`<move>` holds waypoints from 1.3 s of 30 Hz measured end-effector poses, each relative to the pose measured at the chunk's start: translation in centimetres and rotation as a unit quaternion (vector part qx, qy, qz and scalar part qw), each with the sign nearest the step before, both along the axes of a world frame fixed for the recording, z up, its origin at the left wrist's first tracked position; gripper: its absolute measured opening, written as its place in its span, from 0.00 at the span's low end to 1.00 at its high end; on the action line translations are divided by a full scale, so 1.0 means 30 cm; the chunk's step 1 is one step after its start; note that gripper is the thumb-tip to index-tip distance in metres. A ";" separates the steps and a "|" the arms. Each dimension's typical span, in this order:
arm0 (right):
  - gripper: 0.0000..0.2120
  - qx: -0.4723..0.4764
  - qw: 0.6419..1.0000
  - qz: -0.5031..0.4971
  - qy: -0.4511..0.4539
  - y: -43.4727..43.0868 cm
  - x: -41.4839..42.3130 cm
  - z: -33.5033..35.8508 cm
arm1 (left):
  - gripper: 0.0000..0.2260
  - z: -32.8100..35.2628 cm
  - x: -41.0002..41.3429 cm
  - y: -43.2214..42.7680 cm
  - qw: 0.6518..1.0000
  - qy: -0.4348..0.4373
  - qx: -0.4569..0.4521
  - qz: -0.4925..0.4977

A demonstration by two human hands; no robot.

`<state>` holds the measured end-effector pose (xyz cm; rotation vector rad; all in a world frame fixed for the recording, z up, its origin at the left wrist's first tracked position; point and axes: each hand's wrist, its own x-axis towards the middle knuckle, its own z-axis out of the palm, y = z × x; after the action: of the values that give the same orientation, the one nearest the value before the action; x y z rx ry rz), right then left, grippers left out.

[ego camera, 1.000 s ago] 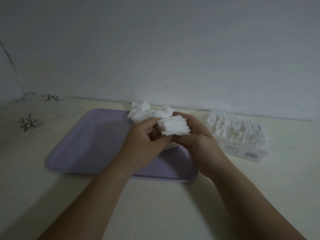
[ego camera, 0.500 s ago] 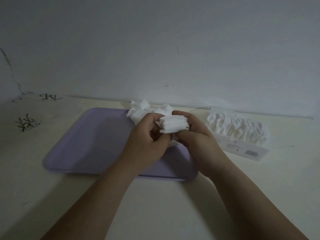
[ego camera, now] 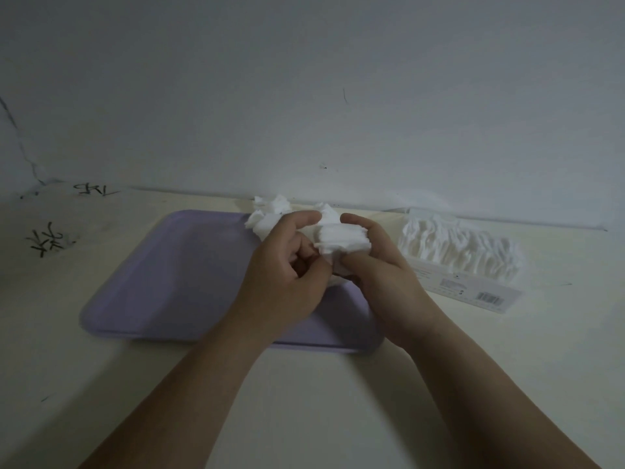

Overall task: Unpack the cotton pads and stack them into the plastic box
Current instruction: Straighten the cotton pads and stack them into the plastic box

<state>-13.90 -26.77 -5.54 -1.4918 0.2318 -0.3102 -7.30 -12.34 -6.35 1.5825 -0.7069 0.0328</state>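
Pale tabletop (ego camera: 321,401) against a plain grey-white wall (ego camera: 304,96), with a lavender tray (ego camera: 162,279) lying flat at centre. Above the tray's far right corner both hands meet. The right hand (ego camera: 389,275) grips a small stack of cotton pads (ego camera: 341,240) between thumb and curled fingers, while the left hand (ego camera: 284,275), fingers curled, pinches the stack's left edge. Just behind the hands, at the tray's far edge, lies a loose heap of pads (ego camera: 270,211). Right of the tray and apart from it, a pack (ego camera: 456,258) with a barcode label holds a row of pads standing on edge. Left of the tray — black marks (ego camera: 50,240) on the tabletop.
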 end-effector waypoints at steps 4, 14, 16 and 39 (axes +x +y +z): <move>0.27 0.010 1.000 -0.018 -0.007 -0.002 0.001 -0.002 | 0.13 0.010 -0.005 0.003 0.999 -0.005 -0.015 0.033; 0.29 0.055 0.998 -0.010 -0.027 -0.003 0.009 -0.003 | 0.07 0.018 0.001 0.003 0.997 -0.028 0.022 0.067; 0.29 0.027 0.999 -0.016 -0.043 -0.007 0.010 -0.006 | 0.07 0.021 0.006 0.005 0.998 -0.015 0.026 0.062; 0.15 0.068 0.995 0.035 -0.061 0.001 0.001 -0.003 | 0.12 0.037 -0.016 0.002 0.995 -0.034 0.020 0.090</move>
<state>-13.86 -26.74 -5.64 -1.3375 0.1008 -0.3229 -7.79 -12.29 -5.26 1.6867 -0.6188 0.2070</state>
